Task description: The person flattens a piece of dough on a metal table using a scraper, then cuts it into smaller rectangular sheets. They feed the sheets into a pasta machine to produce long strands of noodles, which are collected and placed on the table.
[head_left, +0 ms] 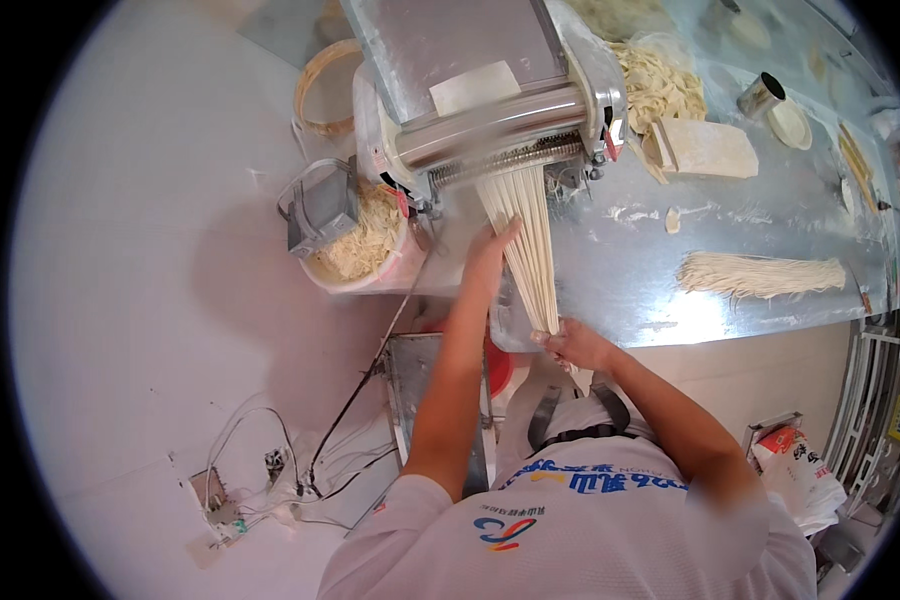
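A long sheaf of fresh noodles (533, 250) hangs from the cutting rollers of a noodle machine (510, 118) and narrows toward me. Partway up, my left hand (494, 245) holds its left side, thumb along the near face and the other fingers mostly hidden behind the strands. My right hand (577, 345) is closed around the gathered lower end, just off the table's near edge. Strands still reach up into the rollers. A pale card-like piece (475, 88) lies above the big roller.
Right of the machine, a metal table (610, 290) bears a laid-out noodle bundle (760, 275), a dough block (708, 148), loose wide noodles (660, 85) and a metal can (760, 94). Left stands a tub (400, 262) of dough scraps with a metal box (325, 210). Cables (300, 490) lie lower left.
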Demonstrator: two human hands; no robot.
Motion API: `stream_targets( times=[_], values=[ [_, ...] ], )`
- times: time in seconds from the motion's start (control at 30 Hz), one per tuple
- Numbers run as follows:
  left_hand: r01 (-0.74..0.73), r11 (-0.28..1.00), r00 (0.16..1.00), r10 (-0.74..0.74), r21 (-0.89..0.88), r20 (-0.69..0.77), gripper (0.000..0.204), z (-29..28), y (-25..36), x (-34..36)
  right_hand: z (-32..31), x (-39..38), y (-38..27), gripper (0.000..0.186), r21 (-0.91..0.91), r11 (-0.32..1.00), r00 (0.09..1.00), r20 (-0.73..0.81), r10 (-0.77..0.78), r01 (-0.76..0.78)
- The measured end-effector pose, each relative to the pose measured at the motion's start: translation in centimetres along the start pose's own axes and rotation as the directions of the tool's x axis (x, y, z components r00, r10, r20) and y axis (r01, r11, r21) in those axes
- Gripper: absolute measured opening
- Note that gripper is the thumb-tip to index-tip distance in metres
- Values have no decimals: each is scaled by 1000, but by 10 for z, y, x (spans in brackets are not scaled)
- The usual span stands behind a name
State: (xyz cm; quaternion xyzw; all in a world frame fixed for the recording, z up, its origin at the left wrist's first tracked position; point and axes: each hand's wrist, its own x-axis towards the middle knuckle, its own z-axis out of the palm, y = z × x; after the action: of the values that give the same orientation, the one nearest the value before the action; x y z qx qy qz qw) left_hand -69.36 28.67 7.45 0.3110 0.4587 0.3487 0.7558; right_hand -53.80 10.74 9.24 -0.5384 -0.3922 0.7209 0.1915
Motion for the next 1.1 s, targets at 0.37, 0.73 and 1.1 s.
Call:
stream_targets(
  times=[0.37,0.73,1.1],
  values=[
    [208,905,865,6,-371,502,49,3,8,65,11,-22,0,42,-21,999,997,64,42,-41],
    [165,901,912,15,-401,409,38,16,-13,70,16,-47,1,40,32,993,993,46,109,-111],
    [143,891,925,34,-431,377,38,17,-38,56,20,-67,3,39,57,996,992,106,66,-72]
  ],
)
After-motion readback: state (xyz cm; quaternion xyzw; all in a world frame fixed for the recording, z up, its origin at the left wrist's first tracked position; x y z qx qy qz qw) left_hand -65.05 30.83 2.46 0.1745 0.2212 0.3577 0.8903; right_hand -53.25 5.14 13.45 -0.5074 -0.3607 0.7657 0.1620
